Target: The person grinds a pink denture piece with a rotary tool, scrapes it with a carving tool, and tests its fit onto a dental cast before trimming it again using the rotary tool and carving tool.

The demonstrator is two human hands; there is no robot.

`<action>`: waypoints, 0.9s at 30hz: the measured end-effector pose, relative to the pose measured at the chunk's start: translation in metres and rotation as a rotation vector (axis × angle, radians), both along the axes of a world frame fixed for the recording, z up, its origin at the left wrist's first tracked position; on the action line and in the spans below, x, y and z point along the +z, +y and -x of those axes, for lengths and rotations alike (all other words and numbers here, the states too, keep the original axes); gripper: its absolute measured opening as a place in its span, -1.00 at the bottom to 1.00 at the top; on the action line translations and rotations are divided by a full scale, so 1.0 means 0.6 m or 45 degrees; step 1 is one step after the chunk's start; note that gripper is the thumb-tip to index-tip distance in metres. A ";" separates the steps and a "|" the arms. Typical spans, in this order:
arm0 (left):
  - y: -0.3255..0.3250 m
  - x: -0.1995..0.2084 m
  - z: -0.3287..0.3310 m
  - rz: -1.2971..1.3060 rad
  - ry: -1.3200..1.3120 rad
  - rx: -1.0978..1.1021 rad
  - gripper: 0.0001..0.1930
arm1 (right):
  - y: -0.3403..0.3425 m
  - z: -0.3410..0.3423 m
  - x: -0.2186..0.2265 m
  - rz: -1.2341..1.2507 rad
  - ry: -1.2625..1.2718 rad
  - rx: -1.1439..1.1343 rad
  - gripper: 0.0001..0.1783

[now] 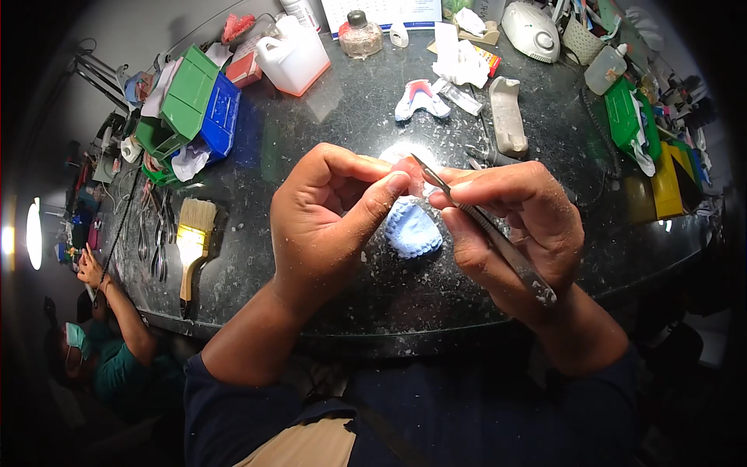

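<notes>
In front of me, my left hand point(331, 206) pinches a small, thin, pink translucent dental plate point(408, 173) between thumb and fingers. My right hand point(525, 222) is closed around a slim metal scalpel point(498, 241) with a ridged grip. Its narrow dark tip lies against the pink plate or just beside it; exactly where it touches I cannot tell. Below the fingertips a light blue dental cast point(412, 228) with a row of teeth rests on the table. Farther back lies a pale cast with a pink plate point(423, 100) on it.
White crumbs dot the dark table point(327, 311). At left are a brush point(194, 241), pliers point(159, 233), a green bin point(189, 89) and a blue bin point(221, 117). A white jug point(292, 56) and a glass bottle point(359, 37) stand behind. Another person's hand point(91, 268) is at far left.
</notes>
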State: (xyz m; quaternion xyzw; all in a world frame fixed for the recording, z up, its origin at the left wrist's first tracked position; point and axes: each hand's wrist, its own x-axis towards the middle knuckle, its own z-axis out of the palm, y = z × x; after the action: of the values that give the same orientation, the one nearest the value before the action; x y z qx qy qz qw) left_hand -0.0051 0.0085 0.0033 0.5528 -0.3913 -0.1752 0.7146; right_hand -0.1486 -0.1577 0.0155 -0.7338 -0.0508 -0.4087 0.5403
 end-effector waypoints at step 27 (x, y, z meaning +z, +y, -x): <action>0.002 -0.010 0.001 0.041 -0.038 -0.011 -0.84 | -0.015 -0.006 0.006 0.517 -0.081 -0.120 -0.70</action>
State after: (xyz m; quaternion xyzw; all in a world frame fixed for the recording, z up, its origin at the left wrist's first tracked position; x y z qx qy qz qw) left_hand -0.0060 0.0094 -0.0027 0.5422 -0.4070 -0.1639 0.7166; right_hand -0.1452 -0.1667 0.0192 -0.8160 -0.1148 -0.4377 0.3598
